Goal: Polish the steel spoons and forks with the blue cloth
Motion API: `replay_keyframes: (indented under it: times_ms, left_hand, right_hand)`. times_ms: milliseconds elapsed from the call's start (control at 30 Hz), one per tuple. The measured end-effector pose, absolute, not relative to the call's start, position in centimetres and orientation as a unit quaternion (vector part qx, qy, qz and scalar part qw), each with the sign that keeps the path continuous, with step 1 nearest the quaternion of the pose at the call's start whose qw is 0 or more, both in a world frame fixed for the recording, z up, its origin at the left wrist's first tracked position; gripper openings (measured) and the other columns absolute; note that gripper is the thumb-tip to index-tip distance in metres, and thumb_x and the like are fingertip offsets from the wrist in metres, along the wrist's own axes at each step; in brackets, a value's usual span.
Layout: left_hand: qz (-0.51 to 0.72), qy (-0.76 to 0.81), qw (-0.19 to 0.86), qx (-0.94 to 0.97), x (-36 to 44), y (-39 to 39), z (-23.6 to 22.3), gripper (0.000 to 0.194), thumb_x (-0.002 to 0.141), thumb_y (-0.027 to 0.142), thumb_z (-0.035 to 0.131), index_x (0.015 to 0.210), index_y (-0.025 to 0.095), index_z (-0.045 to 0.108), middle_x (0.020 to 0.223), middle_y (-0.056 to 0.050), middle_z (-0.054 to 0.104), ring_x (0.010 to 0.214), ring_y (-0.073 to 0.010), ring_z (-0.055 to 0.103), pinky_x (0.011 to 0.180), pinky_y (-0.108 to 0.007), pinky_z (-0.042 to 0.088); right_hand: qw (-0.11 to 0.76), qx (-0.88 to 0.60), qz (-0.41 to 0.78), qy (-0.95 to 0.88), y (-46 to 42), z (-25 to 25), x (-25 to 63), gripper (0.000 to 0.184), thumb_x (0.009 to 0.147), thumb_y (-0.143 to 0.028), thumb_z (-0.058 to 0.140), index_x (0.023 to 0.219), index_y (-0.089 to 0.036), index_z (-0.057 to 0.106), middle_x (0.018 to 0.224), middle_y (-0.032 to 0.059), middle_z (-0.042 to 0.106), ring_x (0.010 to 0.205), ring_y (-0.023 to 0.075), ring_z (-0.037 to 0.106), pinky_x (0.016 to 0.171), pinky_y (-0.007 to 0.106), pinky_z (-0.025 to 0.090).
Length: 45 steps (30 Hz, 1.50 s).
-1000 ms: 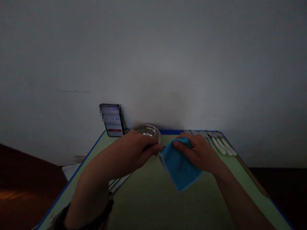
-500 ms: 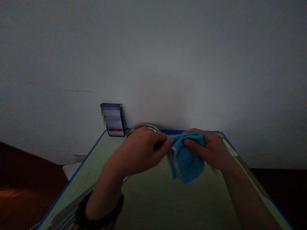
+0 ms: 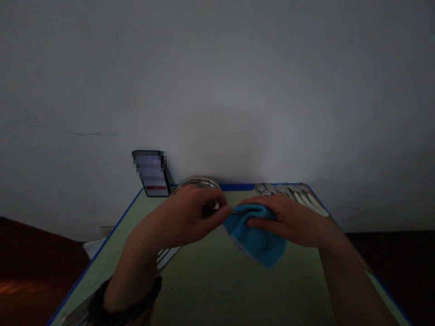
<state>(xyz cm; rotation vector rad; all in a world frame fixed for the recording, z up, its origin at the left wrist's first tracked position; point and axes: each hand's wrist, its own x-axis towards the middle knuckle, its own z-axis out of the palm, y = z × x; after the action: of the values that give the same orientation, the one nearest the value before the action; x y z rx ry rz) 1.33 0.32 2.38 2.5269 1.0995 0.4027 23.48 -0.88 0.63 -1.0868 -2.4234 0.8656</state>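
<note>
My left hand [image 3: 190, 217] is closed in a pinch on a thin metal utensil [image 3: 234, 211], of which only a short glint shows between my hands. The rest of the utensil is hidden inside a blue cloth [image 3: 260, 240]. My right hand [image 3: 288, 222] is closed over the top of that cloth, and the cloth's loose corner hangs down toward the green table [image 3: 217, 280]. Both hands are held just above the table's far half, in front of a steel bowl [image 3: 197, 183].
A phone [image 3: 152, 174] leans against the wall at the table's back left. A row of spoons [image 3: 299, 195] lies at the back right. More cutlery [image 3: 168, 256] lies near the left edge under my left forearm. The table has a blue rim and stands against a white wall.
Both hands have dropped slightly and the cloth has been turned around the utensil. My right hand has shifted away from the back right, so the row of spoons shows again.
</note>
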Motion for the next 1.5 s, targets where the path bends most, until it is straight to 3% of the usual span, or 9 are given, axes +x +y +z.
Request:
replay_keyframes:
  times_ms: [267, 667, 800, 1100, 1500]
  left_hand:
    - [0.151, 0.370, 0.311, 0.862, 0.8, -0.1, 3.1, 0.027, 0.088, 0.037, 0.040, 0.090, 0.017, 0.058, 0.058, 0.004, 0.051, 0.049, -0.0071, 0.044, 0.044, -0.017, 0.031]
    - [0.154, 0.371, 0.233, 0.886, 0.4, 0.1, 3.0, 0.027, 0.086, 0.032, 0.044, 0.069, 0.014, 0.057, 0.054, 0.004, 0.048, 0.050, -0.0064, 0.042, 0.046, -0.017, 0.031]
    - [0.164, 0.372, 0.231, 0.884, 0.4, 0.0, 3.1, 0.026, 0.086, 0.031, 0.045, 0.070, 0.014, 0.057, 0.055, 0.004, 0.049, 0.050, -0.0064, 0.043, 0.047, -0.017, 0.032]
    - [0.229, 0.387, 0.259, 0.855, -0.1, 0.3, 3.2, 0.024, 0.087, 0.036, 0.044, 0.082, 0.017, 0.057, 0.069, 0.002, 0.055, 0.061, -0.0086, 0.050, 0.054, -0.018, 0.038]
    - [0.136, 0.370, 0.227, 0.891, -0.1, 0.2, 2.8, 0.028, 0.088, 0.038, 0.042, 0.082, 0.017, 0.060, 0.066, 0.002, 0.057, 0.058, -0.0087, 0.051, 0.053, -0.018, 0.036]
  right_hand:
    - [0.225, -0.422, 0.290, -0.829, -1.0, 1.0, 24.1, 0.028, 0.085, -0.038, 0.048, 0.106, -0.023, 0.059, 0.093, 0.0013, 0.067, 0.081, 0.0159, 0.061, 0.071, 0.029, 0.045]
    - [0.221, -0.459, 0.267, -0.818, -0.9, 0.5, 23.1, 0.028, 0.074, -0.045, 0.061, 0.089, -0.022, 0.061, 0.077, -0.0024, 0.064, 0.069, 0.0135, 0.058, 0.059, 0.024, 0.041]
    - [0.219, -0.458, 0.253, -0.824, -1.0, 0.6, 22.8, 0.025, 0.075, -0.045, 0.059, 0.086, -0.022, 0.060, 0.069, -0.0042, 0.060, 0.062, 0.0116, 0.055, 0.055, 0.023, 0.038]
    - [0.228, -0.472, 0.238, -0.818, -1.1, 0.9, 23.1, 0.028, 0.078, -0.047, 0.054, 0.089, -0.022, 0.061, 0.079, -0.0006, 0.066, 0.070, 0.0149, 0.060, 0.061, 0.026, 0.043]
    - [0.222, -0.481, 0.222, -0.818, -0.8, 0.7, 23.6, 0.027, 0.077, -0.045, 0.056, 0.091, -0.023, 0.064, 0.079, -0.0003, 0.067, 0.071, 0.0159, 0.060, 0.063, 0.028, 0.043]
